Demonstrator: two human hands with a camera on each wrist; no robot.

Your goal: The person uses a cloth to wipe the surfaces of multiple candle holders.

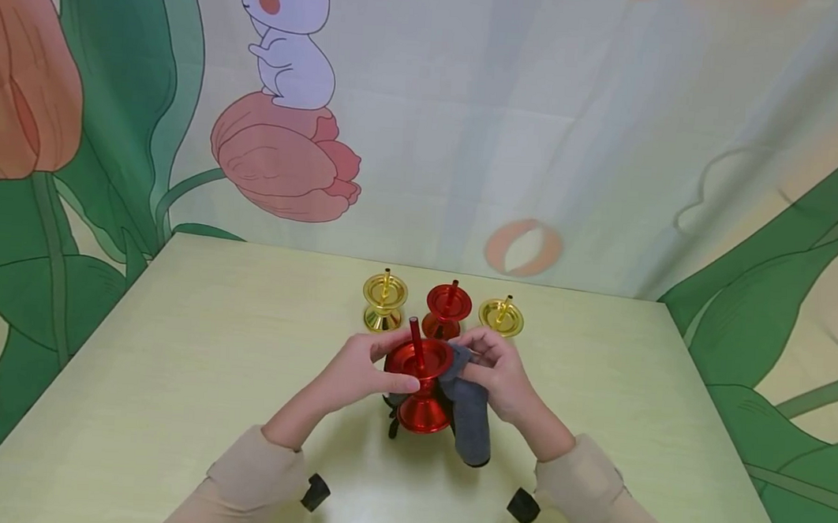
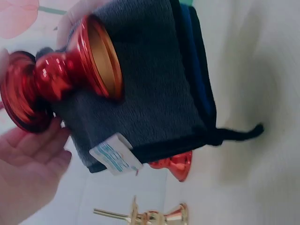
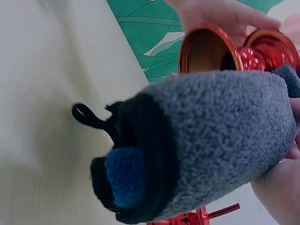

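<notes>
Above the table, my left hand (image 1: 363, 373) grips a shiny red candle holder (image 1: 423, 416) round its upper dish, thumb in front and fingers behind. A thin red tube stands up from the dish. In the left wrist view the red candle holder (image 2: 56, 75) shows its hollow base. My right hand (image 1: 502, 372) pinches a folded grey cloth (image 1: 472, 422) against the right side of the dish. The cloth (image 3: 225, 122) hangs down with a dark edging, a blue inner side and a black loop. A white label (image 2: 116, 153) is sewn to it.
Behind the hands stand a gold candle holder (image 1: 385, 293) at left, a second red one (image 1: 448, 301) in the middle and another gold one (image 1: 501, 316) at right. They stand on a pale table (image 1: 193, 360). A printed curtain (image 1: 425, 135) hangs at the back.
</notes>
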